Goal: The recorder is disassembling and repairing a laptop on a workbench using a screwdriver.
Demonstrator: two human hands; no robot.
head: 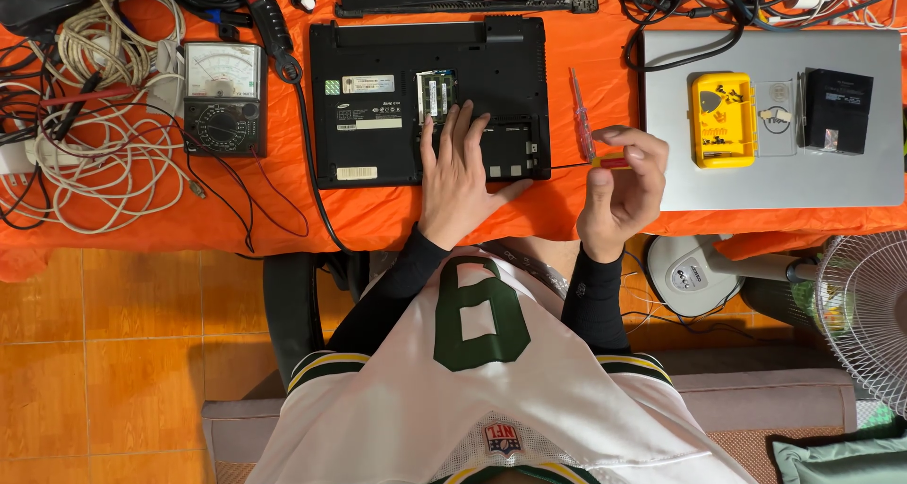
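Observation:
A black laptop (pixel 378 97) lies upside down on the orange tablecloth (pixel 586 40), with an opened compartment near its right side. My left hand (pixel 460 177) rests flat on the laptop's underside, fingers spread beside that compartment. My right hand (pixel 624 193) is shut on a small screwdriver (pixel 605 163) with a yellow and red handle; its thin shaft points left toward the laptop's right edge. A second screwdriver with a clear red handle (pixel 580 111) lies on the cloth just above my right hand.
A silver closed laptop (pixel 850 177) at right carries a yellow parts box (pixel 722 120) and a black block (pixel 837 110). An analog multimeter (pixel 223 99) and tangled cables (pixel 90 135) lie at left. A fan (pixel 864 314) stands below right.

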